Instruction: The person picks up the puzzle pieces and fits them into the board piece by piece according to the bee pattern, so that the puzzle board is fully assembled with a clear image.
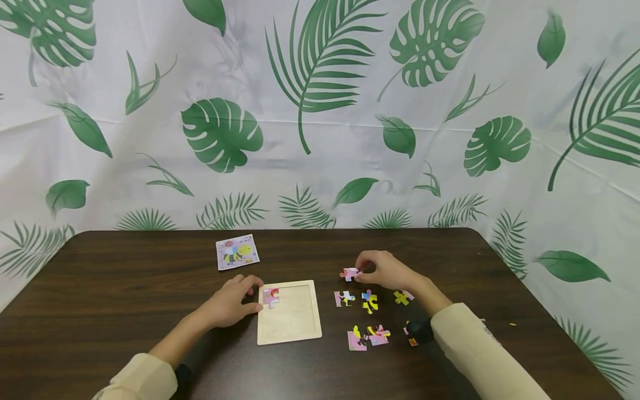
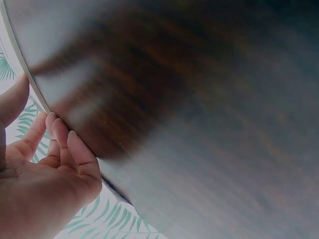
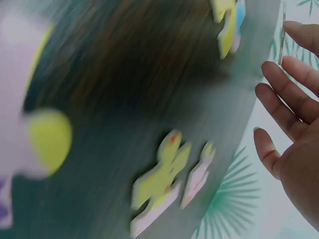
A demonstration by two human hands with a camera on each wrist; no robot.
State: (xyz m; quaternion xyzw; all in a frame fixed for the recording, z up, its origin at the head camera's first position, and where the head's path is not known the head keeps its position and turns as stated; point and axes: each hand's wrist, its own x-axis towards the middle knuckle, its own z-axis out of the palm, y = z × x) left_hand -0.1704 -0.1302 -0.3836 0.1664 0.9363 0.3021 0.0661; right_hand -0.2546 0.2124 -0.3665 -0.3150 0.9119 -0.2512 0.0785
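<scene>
A square wooden tray (image 1: 290,325) lies at the middle of the table, one pink and red piece (image 1: 271,298) in its upper left corner. My left hand (image 1: 231,301) touches the tray's left edge with thumb and fingers; in the left wrist view the hand (image 2: 55,174) has its fingertips at the thin edge. To the right of the tray, my right hand (image 1: 387,270) pinches a pink and red puzzle piece (image 1: 349,274). In the right wrist view that piece shows as a thin edge (image 3: 282,40) between the thumb and fingers of the hand (image 3: 299,109).
Loose puzzle pieces (image 1: 370,300) lie in rough rows right of the tray, one partly hidden by the right wrist. A picture card with a bee (image 1: 238,252) lies behind the tray. A leaf-patterned cloth (image 1: 320,166) hangs beyond the dark table (image 1: 150,266).
</scene>
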